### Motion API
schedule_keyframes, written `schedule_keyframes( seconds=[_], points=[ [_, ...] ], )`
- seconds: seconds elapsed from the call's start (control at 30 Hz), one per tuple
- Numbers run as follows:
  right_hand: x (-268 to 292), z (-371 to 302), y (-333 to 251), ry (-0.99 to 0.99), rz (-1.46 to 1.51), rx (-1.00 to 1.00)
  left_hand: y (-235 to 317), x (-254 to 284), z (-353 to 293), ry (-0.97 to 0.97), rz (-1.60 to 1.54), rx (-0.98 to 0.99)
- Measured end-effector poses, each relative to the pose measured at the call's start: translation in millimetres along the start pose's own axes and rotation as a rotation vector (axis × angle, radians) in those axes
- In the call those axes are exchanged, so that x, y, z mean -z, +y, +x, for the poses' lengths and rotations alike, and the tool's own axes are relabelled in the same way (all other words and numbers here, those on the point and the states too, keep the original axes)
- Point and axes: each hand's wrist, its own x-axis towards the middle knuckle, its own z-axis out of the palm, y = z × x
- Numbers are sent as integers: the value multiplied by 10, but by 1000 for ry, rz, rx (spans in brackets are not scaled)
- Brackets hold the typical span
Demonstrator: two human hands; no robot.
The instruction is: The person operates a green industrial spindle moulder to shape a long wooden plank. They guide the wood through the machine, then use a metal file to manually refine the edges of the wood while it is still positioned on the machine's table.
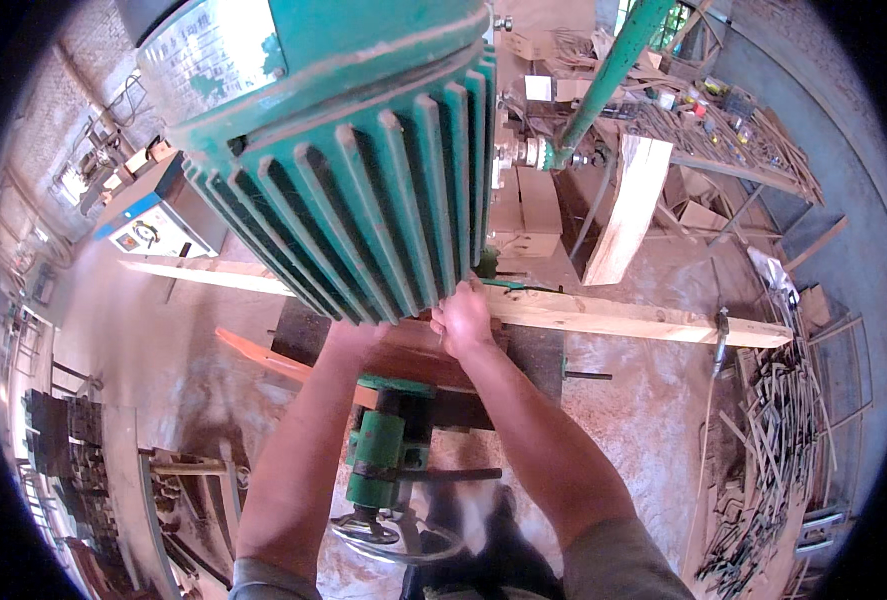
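A big green finned motor [363, 200] fills the upper middle and covers much of what lies beneath it. Both my forearms reach under it to a dark machine table [533, 372]. My left hand [358, 333] shows only its back and wrist at the motor's lower edge; its fingers are hidden. Just right of it, my right hand [465, 322] is closed with curled fingers, and what it grips cannot be made out. Below the hands lies a reddish-brown wood piece [423, 365]. A long pale timber [603, 312] runs across behind them.
Between my forearms stand a green column [375, 450] and a metal handwheel [403, 540]. An orange strip [263, 350] juts left. A control box [158, 220] is at far left. A clamp [721, 335] sits on the timber's right end. Wood scraps [763, 480] pile at right.
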Motion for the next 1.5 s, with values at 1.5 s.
schedule_keyframes(
  seconds=[1.5],
  points=[
    [-104, -104, -57, -83, -983, 156, 72, -587, 20, 226, -29, 62]
  ],
)
